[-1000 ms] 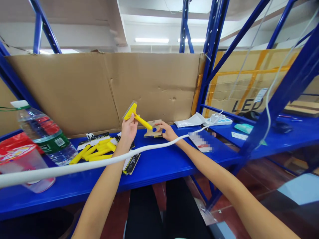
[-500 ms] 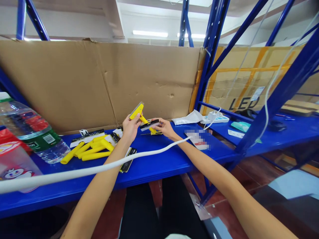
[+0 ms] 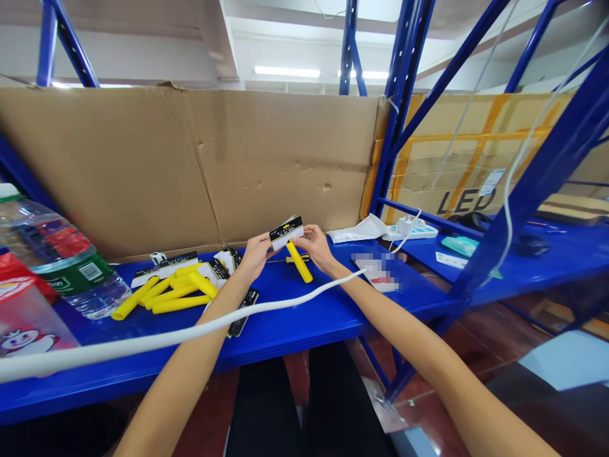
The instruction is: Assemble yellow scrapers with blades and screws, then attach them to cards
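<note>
Above the blue shelf, my hands are together at a yellow scraper (image 3: 300, 263) whose handle points down toward me. A black-and-white header card (image 3: 287, 233) now covers its head. My left hand (image 3: 255, 256) grips the left end of the card and scraper head, fingers partly hidden behind. At the right end, my right hand (image 3: 318, 249) pinches the card near the top of the handle. Behind the handle lies a thin-shafted tool with a yellow-and-black handle (image 3: 306, 258). To the left are several yellow scrapers (image 3: 181, 303) in a pile, with black-and-white cards (image 3: 166, 269) around them.
A large water bottle (image 3: 71, 266) and a red-and-clear bag (image 3: 33, 317) stand at the left. A white cable (image 3: 200, 327) crosses in front of my forearms. Cardboard (image 3: 285, 152) backs the shelf. Right are a phone-like flat object (image 3: 375, 273), power strip (image 3: 413, 230) and blue post (image 3: 523, 190).
The scraper has turned so its head faces away and its handle toward me. The card has moved from beside the handle onto the head, and my hands have come level.
</note>
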Tool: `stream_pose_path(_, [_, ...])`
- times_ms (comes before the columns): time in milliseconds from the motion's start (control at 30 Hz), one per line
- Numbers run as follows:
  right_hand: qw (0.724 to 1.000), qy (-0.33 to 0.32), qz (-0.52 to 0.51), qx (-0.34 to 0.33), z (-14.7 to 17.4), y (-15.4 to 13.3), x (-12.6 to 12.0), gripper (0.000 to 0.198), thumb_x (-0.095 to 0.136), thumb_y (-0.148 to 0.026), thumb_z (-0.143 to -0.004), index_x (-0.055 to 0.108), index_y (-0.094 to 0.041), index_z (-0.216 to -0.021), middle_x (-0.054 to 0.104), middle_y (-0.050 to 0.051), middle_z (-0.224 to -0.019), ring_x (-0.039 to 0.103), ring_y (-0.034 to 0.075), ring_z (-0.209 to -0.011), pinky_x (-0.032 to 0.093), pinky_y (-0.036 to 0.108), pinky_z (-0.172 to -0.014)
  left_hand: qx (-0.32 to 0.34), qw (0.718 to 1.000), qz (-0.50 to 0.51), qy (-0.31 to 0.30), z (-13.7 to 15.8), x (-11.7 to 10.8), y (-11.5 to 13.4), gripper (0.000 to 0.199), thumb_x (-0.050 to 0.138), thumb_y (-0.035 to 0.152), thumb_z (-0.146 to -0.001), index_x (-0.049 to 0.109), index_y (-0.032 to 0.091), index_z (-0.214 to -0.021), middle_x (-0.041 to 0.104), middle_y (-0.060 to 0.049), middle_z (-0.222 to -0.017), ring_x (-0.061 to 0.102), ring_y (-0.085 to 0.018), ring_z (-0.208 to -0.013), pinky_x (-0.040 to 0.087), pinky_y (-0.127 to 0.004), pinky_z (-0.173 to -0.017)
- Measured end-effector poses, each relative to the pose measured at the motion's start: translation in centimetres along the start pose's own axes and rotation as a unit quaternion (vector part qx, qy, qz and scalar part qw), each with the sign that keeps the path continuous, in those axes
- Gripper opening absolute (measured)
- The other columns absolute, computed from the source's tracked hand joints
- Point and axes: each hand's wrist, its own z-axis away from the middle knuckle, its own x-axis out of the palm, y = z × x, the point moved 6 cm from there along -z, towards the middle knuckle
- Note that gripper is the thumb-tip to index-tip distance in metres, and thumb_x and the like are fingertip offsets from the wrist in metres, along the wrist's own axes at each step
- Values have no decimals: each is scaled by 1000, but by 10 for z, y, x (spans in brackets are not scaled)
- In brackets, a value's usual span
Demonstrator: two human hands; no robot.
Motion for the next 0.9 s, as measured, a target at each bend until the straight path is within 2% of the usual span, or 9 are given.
stream_pose_path(67, [999, -12, -13, 28, 1, 2, 0, 43, 76, -39, -106, 68, -20, -143, 70, 12, -143, 73, 27, -119, 66, 49, -98, 1, 1000, -8, -1, 0, 1, -3, 27, 95, 26, -64, 85, 14, -86, 83, -11, -86, 79, -30, -93, 65, -41, -86])
stream_pose_path(167, [990, -87, -27, 105, 10, 7, 6, 41, 75, -42, -107, 69, -19, -140, 72, 11, -137, 75, 26, -114, 67, 47, -95, 21, 1000, -23, 6, 0, 2, -3, 27, 96, 30, -67, 85, 15, -86, 82, -9, -83, 79, -29, -92, 64, -39, -85])
stream_pose_path(267, [968, -172, -38, 178, 24, 10, 16, 39, 73, -46, -108, 71, -18, -135, 75, 10, -128, 76, 23, -105, 67, 44, -89, 48, 998, -41, 4, 2, 4, 2, 36, 98, 37, -69, 85, 15, -94, 84, -8, -92, 78, -26, -94, 62, -36, -87])
stream_pose_path(333, [959, -199, -46, 198, 30, 9, 21, 39, 72, -48, -109, 71, -17, -133, 75, 9, -124, 76, 21, -100, 67, 41, -86, 66, 996, -52, -4, 5, 7, 7, 47, 101, 41, -68, 85, 16, -104, 85, -8, -102, 78, -26, -98, 62, -36, -91])
stream_pose_path(433, [959, -200, -66, 188, 31, 4, 22, 39, 72, -47, -109, 70, -18, -134, 75, 9, -123, 75, 21, -98, 67, 39, -84, 86, 994, -62, -27, 10, 13, 14, 72, 105, 44, -66, 79, 18, -128, 84, -10, -118, 78, -28, -108, 62, -39, -97])
stream_pose_path(600, [965, -178, -96, 166, 29, -1, 17, 39, 73, -45, -108, 69, -19, -137, 74, 10, -130, 75, 22, -104, 67, 42, -88, 106, 990, -63, -66, 15, 21, 16, 115, 107, 47, -67, 49, 25, -164, 79, -15, -133, 78, -34, -120, 63, -47, -104])
stream_pose_path(667, [966, -173, -103, 164, 28, -1, 16, 39, 74, -44, -108, 69, -18, -138, 74, 10, -130, 75, 23, -105, 67, 42, -88, 116, 989, -67, -69, 15, 21, 14, 118, 107, 47, -68, 46, 27, -166, 77, -17, -138, 77, -36, -125, 62, -51, -109])
stream_pose_path(767, [967, -163, -111, 159, 26, -2, 15, 40, 74, -44, -108, 69, -18, -138, 74, 10, -131, 75, 23, -105, 67, 43, -89, 130, 987, -78, -52, 12, 18, 12, 110, 106, 47, -68, 50, 27, -161, 74, -17, -144, 72, -37, -134, 57, -52, -116])
stream_pose_path(900, [972, -145, -124, 140, 21, -8, 11, 39, 74, -43, -108, 69, -18, -138, 74, 9, -127, 75, 21, -101, 67, 40, -85, 112, 987, -101, 50, 6, 2, 5, 102, 108, 39, -64, 57, 25, -152, 69, -17, -146, 70, -33, -133, 55, -49, -117])
